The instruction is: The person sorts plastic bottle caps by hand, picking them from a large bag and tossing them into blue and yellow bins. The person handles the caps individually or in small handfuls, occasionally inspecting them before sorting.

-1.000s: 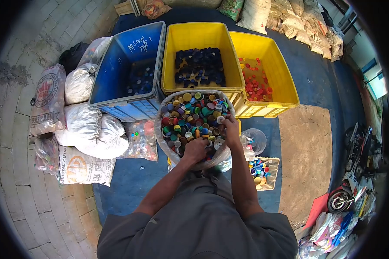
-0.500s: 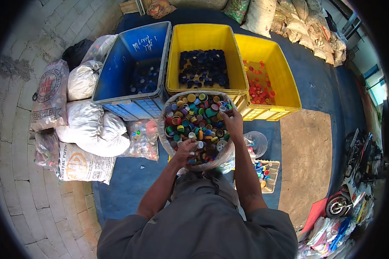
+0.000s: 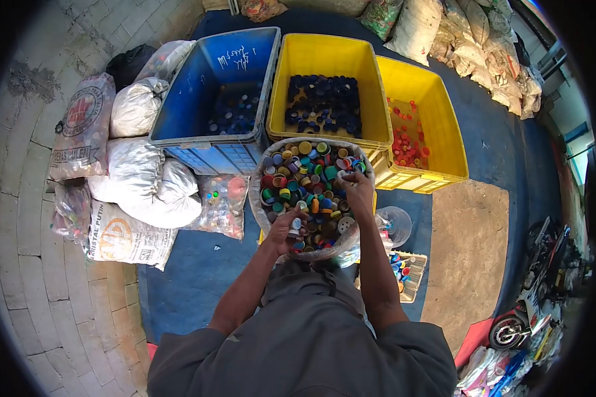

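Left hand (image 3: pixel 285 230) back at sack rim (image 3: pixel 253 198), right hand (image 3: pixel 359 190) still on caps (image 3: pixel 304 178)

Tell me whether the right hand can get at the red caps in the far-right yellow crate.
Probably yes. The right hand sits at the far rim of the sack, the yellow crate stands open just beyond it, and nothing covers the red caps.

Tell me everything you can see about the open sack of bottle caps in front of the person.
The sack is greyish, crinkled plastic, its mouth spread open into a round rim. It sits upright before the blue crate and middle yellow crate, heaped with mixed caps: red, green, yellow, blue, white. The left hand rests at its near edge, the right hand on caps at its far right.
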Tool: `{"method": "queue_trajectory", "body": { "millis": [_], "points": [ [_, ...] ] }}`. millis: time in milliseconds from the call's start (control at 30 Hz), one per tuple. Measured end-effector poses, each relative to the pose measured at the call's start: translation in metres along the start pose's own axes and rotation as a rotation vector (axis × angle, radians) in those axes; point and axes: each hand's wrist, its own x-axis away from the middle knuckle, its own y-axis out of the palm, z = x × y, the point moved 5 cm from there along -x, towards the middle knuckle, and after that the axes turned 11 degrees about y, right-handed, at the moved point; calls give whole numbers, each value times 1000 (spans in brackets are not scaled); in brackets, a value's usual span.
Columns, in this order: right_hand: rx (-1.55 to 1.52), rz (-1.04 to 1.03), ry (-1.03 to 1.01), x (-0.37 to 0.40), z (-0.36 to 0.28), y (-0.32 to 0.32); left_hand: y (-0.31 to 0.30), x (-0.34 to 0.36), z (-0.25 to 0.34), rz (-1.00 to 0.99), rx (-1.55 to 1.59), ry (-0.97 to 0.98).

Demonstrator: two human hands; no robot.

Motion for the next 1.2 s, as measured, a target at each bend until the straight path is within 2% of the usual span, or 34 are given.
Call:
{"method": "queue_trajectory", "body": {
  "millis": [67,167,267,333,433,500,533,567,633,667,700,800,900,1000,1200],
  "points": [
    [-267,-198,158,19,10,13,8,-3,4,37,-121,-6],
    [-372,-372,-44,53,12,34,24,-5,7,17,-214,3],
    [-354,-398,29,73,14,41,32,-7,10,22,-210,33],
    [-446,-390,67,77,13,39,32,-12,9,-26,-119,39],
    [-551,-377,111,77,10,35,38,-14,14,-9,-189,19],
    [-625,-378,191,69,13,23,42,-18,19,36,-114,27],
    [-770,-479,173,59,21,18,42,-21,22,62,-75,32],
    [-917,-581,153,43,37,12,39,-27,23,109,100,4],
    [-1095,-622,153,40,26,2,42,-28,33,124,-10,82],
    [-1127,-560,176,43,20,-10,44,-27,35,130,-65,119],
    [-1158,-496,196,48,10,-20,50,-29,35,79,-334,197],
    [-1173,-514,159,52,6,-37,52,-31,21,-102,-923,162],
    [-1192,-482,163,54,14,-45,69,-30,7,-159,-1417,212],
    [-1225,-457,163,58,27,-48,80,-31,-14,-123,-1639,113],
    [-1193,-387,214,69,43,-45,74,-39,-34,14,-1598,210]
  ]
}}
